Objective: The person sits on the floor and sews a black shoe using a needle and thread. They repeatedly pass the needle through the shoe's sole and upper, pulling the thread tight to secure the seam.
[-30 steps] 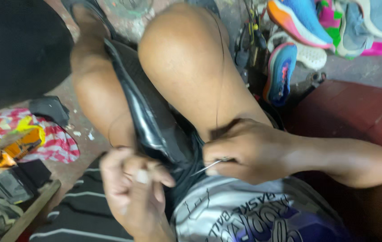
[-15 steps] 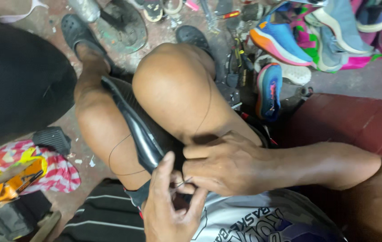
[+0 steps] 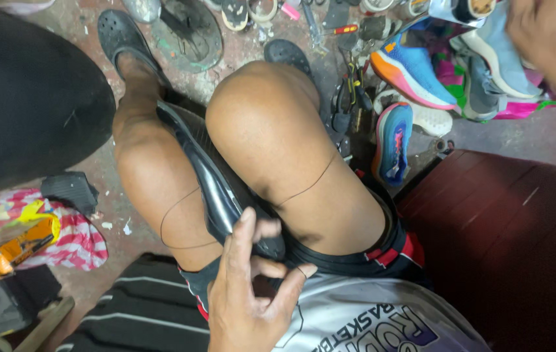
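The person is sitting with both knees raised, and a black shoe (image 3: 216, 189) is lying wedged between the thighs, running from far left to near centre. The left hand (image 3: 252, 293) is resting at the near end of the shoe, its fingers (image 3: 244, 238) closing around that end and pressing against it, thumb side toward the right knee. A dark thread (image 3: 304, 189) is running from the near end of the shoe across the right thigh toward the right, and a second loop of it is lying over the left thigh. The right hand (image 3: 552, 39) is appearing only partly at the far right corner, blurred and well apart from the shoe; whether its fingers are open or closed cannot be told, though the thread is pointing toward that side.

On the floor (image 3: 499, 130) at the far right, several bright sports shoes are lying together, among them an orange and blue sneaker (image 3: 411, 72) and a blue one (image 3: 392, 140) just beside the right knee. Hand tools (image 3: 350, 91) are lying between the knee and those shoes. A dark sandal (image 3: 118, 36) is sitting on the left foot at the far left. A red and white striped cloth (image 3: 73, 234) is lying at the near left beside an orange package (image 3: 4, 251). A dark red surface (image 3: 506, 248) is occupying the near right.
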